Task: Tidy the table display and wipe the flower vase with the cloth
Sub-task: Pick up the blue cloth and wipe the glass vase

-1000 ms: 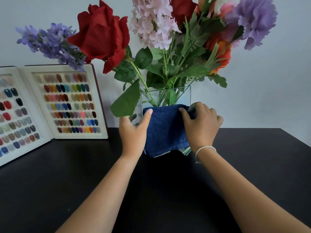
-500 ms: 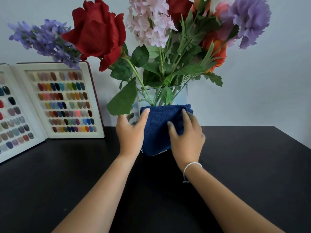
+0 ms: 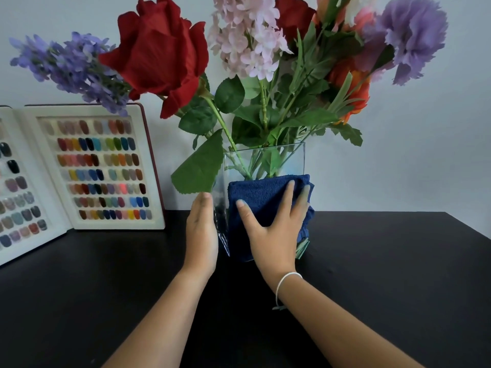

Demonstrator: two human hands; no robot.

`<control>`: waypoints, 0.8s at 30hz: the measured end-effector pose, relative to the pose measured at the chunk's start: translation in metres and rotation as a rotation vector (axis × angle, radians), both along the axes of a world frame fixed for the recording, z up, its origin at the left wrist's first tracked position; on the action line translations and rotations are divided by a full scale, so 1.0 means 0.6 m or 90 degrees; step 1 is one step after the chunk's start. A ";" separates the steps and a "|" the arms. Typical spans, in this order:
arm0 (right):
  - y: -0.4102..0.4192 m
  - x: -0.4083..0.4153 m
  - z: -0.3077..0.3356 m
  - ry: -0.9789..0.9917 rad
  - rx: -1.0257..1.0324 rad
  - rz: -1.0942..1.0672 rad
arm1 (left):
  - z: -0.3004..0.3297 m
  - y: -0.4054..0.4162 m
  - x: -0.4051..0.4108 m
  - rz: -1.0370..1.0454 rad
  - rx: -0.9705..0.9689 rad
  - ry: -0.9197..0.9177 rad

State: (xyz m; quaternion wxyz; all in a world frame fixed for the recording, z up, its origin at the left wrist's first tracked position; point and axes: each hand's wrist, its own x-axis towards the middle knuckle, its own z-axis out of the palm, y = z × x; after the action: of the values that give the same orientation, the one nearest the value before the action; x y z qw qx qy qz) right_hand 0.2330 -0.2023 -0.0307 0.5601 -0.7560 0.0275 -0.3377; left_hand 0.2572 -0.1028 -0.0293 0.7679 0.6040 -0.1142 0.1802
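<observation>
A square clear glass vase point(image 3: 289, 160) stands on the black table point(image 3: 385, 274), filled with artificial flowers point(image 3: 164, 57) in red, pink, purple and orange. A dark blue cloth point(image 3: 260, 197) lies flat against the vase's front face. My right hand point(image 3: 273, 229) presses on the cloth with fingers spread. My left hand point(image 3: 200, 232) rests flat against the vase's left side, steadying it. The lower front of the vase is hidden behind the cloth and my hands.
An open white nail-colour sample book point(image 3: 98, 168) leans against the wall at the left, its left page point(image 3: 18, 197) angled toward me. A pale wall rises close behind the vase. Bare black tabletop lies to the right and front.
My right hand has slid the cloth from the vase's right edge to the middle of the front face. My left thumb has come off the cloth; the hand now lies flat on the vase's side.
</observation>
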 end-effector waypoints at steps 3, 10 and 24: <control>0.003 0.007 0.000 -0.010 -0.023 -0.031 | -0.014 0.011 0.003 -0.031 0.024 0.023; -0.003 0.025 -0.012 -0.058 -0.060 -0.068 | -0.026 0.018 0.010 -0.045 0.012 -0.004; -0.041 0.051 0.034 -0.172 0.040 0.000 | -0.034 0.016 0.012 -0.032 0.015 -0.036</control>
State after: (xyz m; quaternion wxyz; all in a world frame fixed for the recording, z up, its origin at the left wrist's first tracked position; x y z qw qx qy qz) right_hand 0.2636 -0.2271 -0.0100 0.5821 -0.6858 -0.0375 -0.4353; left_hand 0.2647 -0.0934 -0.0496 0.7614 0.6047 -0.1532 0.1765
